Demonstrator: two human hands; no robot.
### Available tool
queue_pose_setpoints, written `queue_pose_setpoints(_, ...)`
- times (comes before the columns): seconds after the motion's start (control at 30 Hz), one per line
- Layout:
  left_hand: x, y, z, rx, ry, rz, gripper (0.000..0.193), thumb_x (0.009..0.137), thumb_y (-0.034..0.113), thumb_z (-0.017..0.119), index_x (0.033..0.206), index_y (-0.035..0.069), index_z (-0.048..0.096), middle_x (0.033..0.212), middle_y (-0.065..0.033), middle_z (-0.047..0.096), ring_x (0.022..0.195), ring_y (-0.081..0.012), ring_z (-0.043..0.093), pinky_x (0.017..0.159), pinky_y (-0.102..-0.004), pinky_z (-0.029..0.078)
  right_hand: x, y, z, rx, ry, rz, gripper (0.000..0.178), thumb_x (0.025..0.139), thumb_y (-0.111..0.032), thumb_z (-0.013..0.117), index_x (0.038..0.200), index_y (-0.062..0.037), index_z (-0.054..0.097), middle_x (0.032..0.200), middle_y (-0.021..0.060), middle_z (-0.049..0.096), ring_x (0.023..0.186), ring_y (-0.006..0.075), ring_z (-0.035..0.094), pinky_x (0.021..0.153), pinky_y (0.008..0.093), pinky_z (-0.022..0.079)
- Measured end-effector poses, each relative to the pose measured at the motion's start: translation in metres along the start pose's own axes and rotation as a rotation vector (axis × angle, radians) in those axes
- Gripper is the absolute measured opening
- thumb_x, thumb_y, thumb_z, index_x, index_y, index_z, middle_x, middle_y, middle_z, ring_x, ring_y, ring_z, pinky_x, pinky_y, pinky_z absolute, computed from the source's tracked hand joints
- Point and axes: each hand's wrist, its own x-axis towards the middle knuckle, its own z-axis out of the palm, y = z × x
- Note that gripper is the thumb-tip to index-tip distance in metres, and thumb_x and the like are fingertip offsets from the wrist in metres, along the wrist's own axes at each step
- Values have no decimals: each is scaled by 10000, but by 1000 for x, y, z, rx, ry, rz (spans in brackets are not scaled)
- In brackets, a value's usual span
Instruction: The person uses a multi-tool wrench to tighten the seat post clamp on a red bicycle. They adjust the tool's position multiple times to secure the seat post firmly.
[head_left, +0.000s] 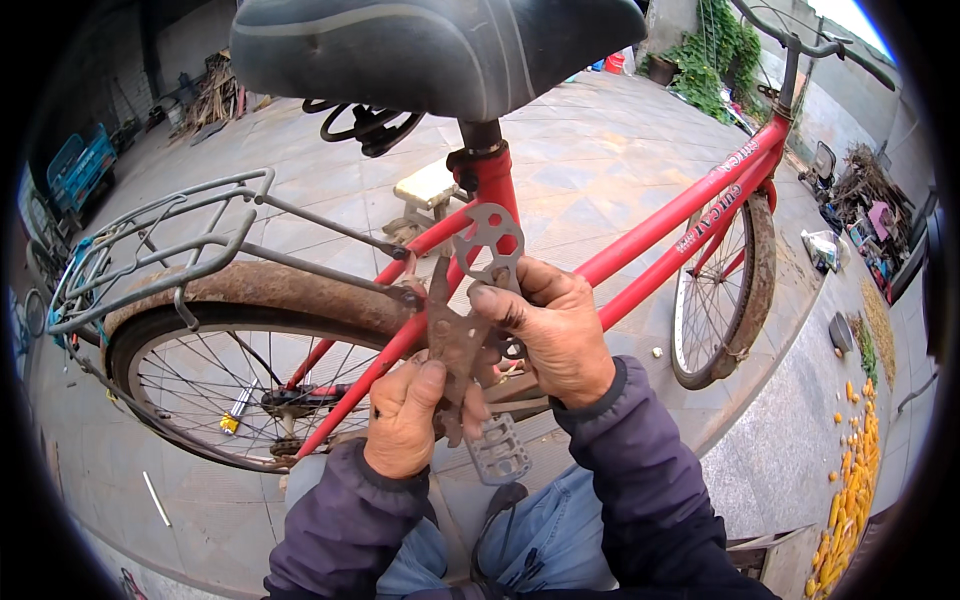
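Note:
In my right hand (pixel 560 325) is a silver flat multi-hole bicycle wrench (pixel 492 232), its head with several hexagonal holes pointing up. My left hand (pixel 405 415) pinches a rusty flat bicycle wrench (pixel 458 345), which stands upright beside the silver one. The two wrenches meet or overlap between my hands, and my fingers hide their lower parts. Behind them stands a red bicycle (pixel 625 245) with a grey-black saddle (pixel 430 50) close to me. A grey pedal (pixel 500 450) shows just below my hands.
The rear rack (pixel 215 245) and rusty rear mudguard (pixel 290 285) extend left. Beyond the frame sits a small stool (pixel 430 188). A yellow-handled tool (pixel 233 415) and a white stick (pixel 157 498) lie on the paving. Corn cobs (pixel 850 490) spread at the right; a blue cart (pixel 82 165) stands far left.

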Motion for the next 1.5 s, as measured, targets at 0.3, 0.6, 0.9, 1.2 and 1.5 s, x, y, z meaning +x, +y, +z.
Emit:
queue_pose_setpoints(0.3, -3, 6, 4, -212, -44, 22, 481, 965, 361, 408, 1188, -62, 467, 1007, -190, 628, 856, -258, 645, 764, -339, 515, -1, -6, -3, -9, 40, -39, 189, 840, -141, 661, 952, 2, 607, 773, 7, 611, 643, 46, 522, 521, 205, 437)
queue_pose_setpoints(0.6, -1, 1, -1, -119, -59, 16, 297, 972, 214, 400, 1125, -31, 468, 883, -151, 612, 702, -191, 610, 683, -301, 512, 0, -1, -8, -49, 64, -53, 201, 902, -211, 592, 915, -12, 612, 704, 8, 588, 588, 64, 539, 486, 202, 429)
queue_pose_setpoints(0.9, 0, 4, 5, -149, 234, 155, 379, 862, 149, 544, 1180, -6, 407, 722, -99, 556, 534, -155, 537, 478, -262, 462, 14, -10, -17, -174, 170, -306, 222, 925, -227, 555, 935, -9, 590, 656, 28, 589, 555, 79, 572, 467, 202, 430)
queue_pose_setpoints(1.2, -6, 5, -1, -17, 435, 223, 322, 779, 62, 663, 1040, 0, 486, 715, -51, 562, 527, -108, 524, 489, -238, 452, 25, -7, -10, -237, 157, -272, 253, 893, -260, 605, 856, -10, 622, 638, 30, 595, 520, 79, 575, 431, 195, 420)
queue_pose_setpoints(1.5, -4, 11, -7, 274, 637, 429, 213, 780, 17, 667, 873, 41, 477, 681, 1, 504, 584, -70, 453, 564, -213, 375, 24, 1, 1, -292, 181, -197, 356, 913, -334, 558, 765, -12, 581, 614, 45, 581, 458, 96, 562, 381, 196, 405)
